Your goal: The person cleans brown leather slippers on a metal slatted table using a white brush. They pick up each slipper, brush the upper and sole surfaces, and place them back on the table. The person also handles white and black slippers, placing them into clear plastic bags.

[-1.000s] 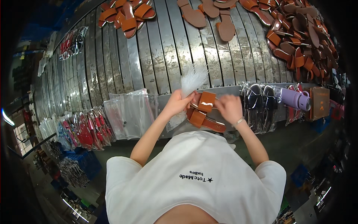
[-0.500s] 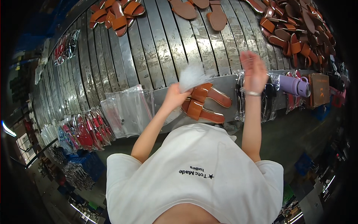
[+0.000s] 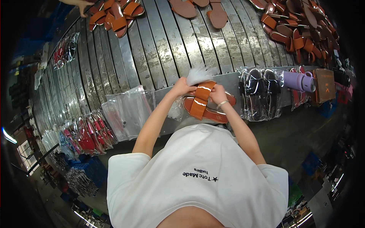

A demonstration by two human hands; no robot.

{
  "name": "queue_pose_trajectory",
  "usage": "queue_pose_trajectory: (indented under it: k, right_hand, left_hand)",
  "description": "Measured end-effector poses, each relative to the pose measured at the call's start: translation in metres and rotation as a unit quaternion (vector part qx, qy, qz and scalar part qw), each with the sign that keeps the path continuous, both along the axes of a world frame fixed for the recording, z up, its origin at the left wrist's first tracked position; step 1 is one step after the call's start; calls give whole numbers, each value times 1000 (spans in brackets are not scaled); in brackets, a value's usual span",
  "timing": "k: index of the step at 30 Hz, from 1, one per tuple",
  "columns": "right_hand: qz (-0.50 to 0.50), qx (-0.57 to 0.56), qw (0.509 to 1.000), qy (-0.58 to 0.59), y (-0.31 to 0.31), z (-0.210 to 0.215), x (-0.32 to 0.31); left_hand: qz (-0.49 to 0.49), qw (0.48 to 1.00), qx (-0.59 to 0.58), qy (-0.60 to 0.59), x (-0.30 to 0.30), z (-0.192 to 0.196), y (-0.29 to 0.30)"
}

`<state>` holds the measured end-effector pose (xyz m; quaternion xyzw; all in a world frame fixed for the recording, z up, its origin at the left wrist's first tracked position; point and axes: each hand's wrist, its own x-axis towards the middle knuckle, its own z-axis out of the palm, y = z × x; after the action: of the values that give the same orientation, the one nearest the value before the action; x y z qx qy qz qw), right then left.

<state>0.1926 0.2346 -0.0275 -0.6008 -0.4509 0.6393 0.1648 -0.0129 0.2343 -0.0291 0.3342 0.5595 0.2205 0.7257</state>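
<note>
A pair of brown slide sandals [image 3: 198, 109] with wide tan straps lies side by side on the metal ledge in front of me. My left hand [image 3: 183, 88] is closed around a tuft of white, translucent strands [image 3: 199, 76], its fingertips at the left edge of the far sandal's strap [image 3: 205, 89]. At that strap's right edge, my right hand [image 3: 218, 94] has its fingers closed and pressed to the sandal. Whether a thin strand is also between the right fingers is too small to tell.
Clear plastic bags [image 3: 131, 112] lie left of the sandals, beside bagged red sandals [image 3: 89, 135]. To the right are bagged black sandals [image 3: 261, 91], a purple bottle [image 3: 299, 81] and a brown box [image 3: 324, 85]. Loose sandals [image 3: 304, 34] pile up on the slatted conveyor [image 3: 167, 45]. Another person's hand [image 3: 80, 4] reaches in far left.
My right hand has come down and left from above the black sandals to the far sandal's strap. My left hand stays near the strap with the tuft. Another person's hand has appeared far left.
</note>
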Motion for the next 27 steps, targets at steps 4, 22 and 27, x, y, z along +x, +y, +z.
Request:
queue_pose_trajectory:
  k: [4, 22, 27]
  right_hand:
    - [-1, -6, 1000, -29, 0, -20, -10]
    - [254, 21, 952, -170, -75, 32, 67]
    - [63, 41, 997, 1, -101, -10, 20]
  left_hand:
    - [-42, 997, 56, 36, 2, -18, 0]
    - [-152, 870, 241, 403, 0, 26, -85]
    - [-53, 990, 113, 70, 2, 11, -87]
